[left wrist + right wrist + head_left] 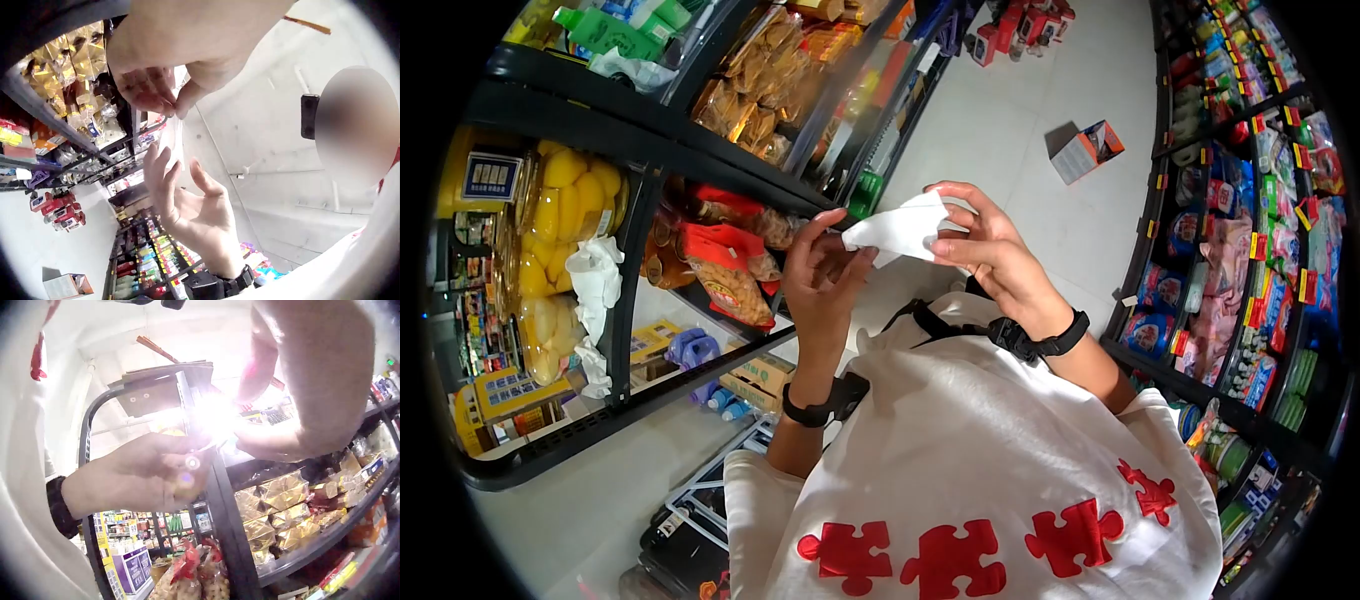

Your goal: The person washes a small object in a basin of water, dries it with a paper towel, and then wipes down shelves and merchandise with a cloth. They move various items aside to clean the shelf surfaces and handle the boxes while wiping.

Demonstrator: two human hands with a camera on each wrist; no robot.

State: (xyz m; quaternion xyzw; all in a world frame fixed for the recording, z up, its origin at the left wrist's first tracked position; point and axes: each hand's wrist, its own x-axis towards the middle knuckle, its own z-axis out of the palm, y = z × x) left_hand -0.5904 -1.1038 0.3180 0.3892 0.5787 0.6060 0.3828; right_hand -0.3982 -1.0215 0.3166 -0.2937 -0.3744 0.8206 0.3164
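A white tissue [900,228], folded and creased, is stretched between my two hands in the head view. My left hand [822,270] pinches its left end between thumb and fingertips, which the left wrist view shows close up. At the other end, my right hand [1002,255] holds the tissue with its fingers behind and its thumb in front. In the left wrist view the tissue [174,140] hangs as a thin strip between the hands. Bright glare hides it in the right wrist view, where my left hand [140,475] reaches in from the left.
Shelves on the left hold tubs of yellow items [572,210], red-topped snack bags [730,270] and gold packs [755,85]. Crumpled white tissue [596,280] lies at the shelf's edge. An open box [1086,152] stands on the floor. Packed shelves [1235,240] line the right.
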